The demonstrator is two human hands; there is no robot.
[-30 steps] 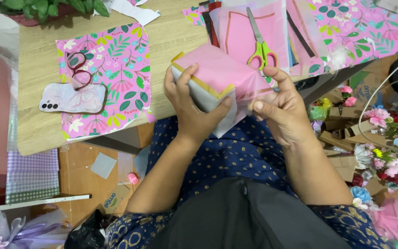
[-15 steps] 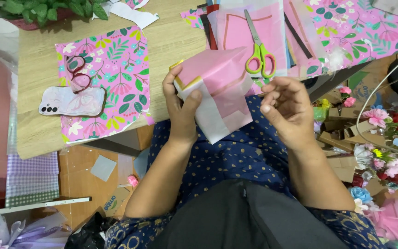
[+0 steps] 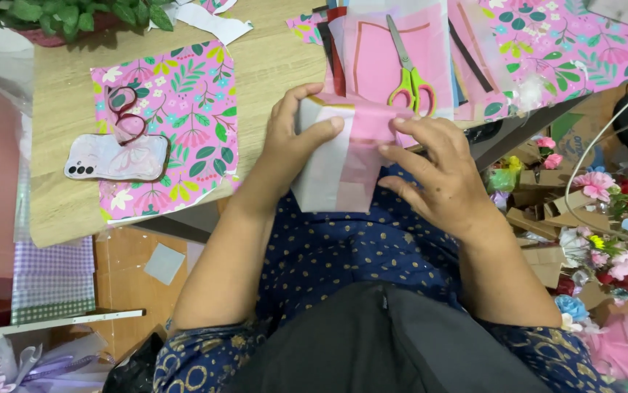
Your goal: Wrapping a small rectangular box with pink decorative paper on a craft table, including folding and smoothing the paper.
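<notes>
Since half a second ago the right hand (image 3: pixel 448 178) has returned to the pink-and-white folded paper bundle (image 3: pixel 343 156), both hands pinching it closed at the desk's near edge beside the left hand (image 3: pixel 292 145), where a loose grip could let the fold spring open.

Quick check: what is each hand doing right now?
Left hand: closed on the left side of the paper-wrapped box.
Right hand: fingers pressing the pink paper on the box's top edge; not clearly gripping.
</notes>
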